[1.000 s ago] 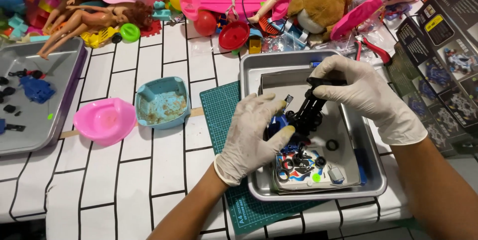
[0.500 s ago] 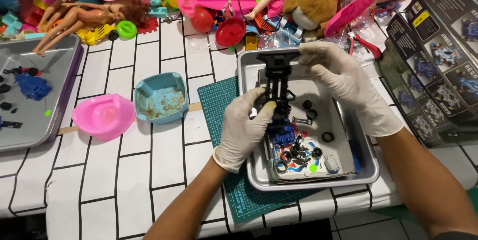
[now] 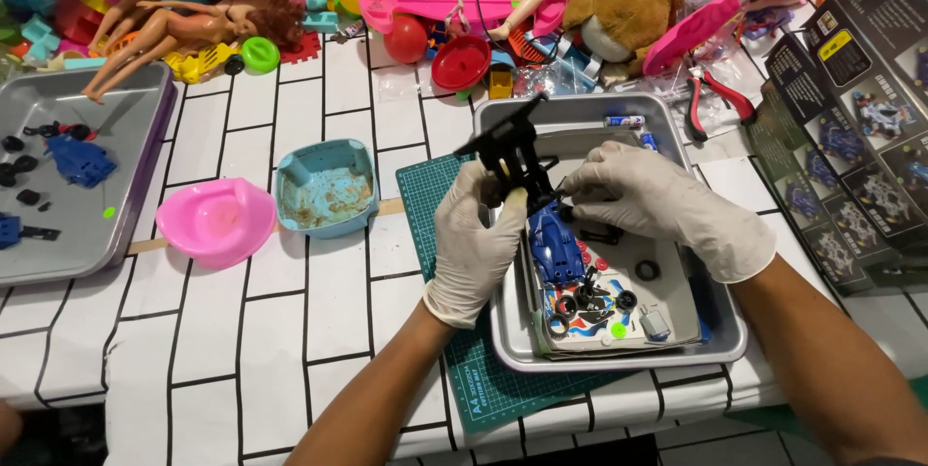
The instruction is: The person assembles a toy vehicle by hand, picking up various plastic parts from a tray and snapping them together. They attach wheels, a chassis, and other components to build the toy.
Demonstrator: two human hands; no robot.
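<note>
Both gloved hands work over the metal tray (image 3: 717,350): left hand (image 3: 476,239) fingers clamped on the black chassis (image 3: 517,152), right hand (image 3: 667,205) pinching beside it. Blue body shell (image 3: 555,248), loose wheels (image 3: 590,302) remain unfitted, so assembly looks early.

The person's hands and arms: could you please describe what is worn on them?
Both the left hand and the right hand wear thin, whitish disposable gloves, slightly wrinkled, ending at the wrists with rolled cuffs. The forearms are bare: no sleeves, watch or jewellery show.

gloved left hand (image 3: 476,239), right hand (image 3: 662,205), both gripping
</note>
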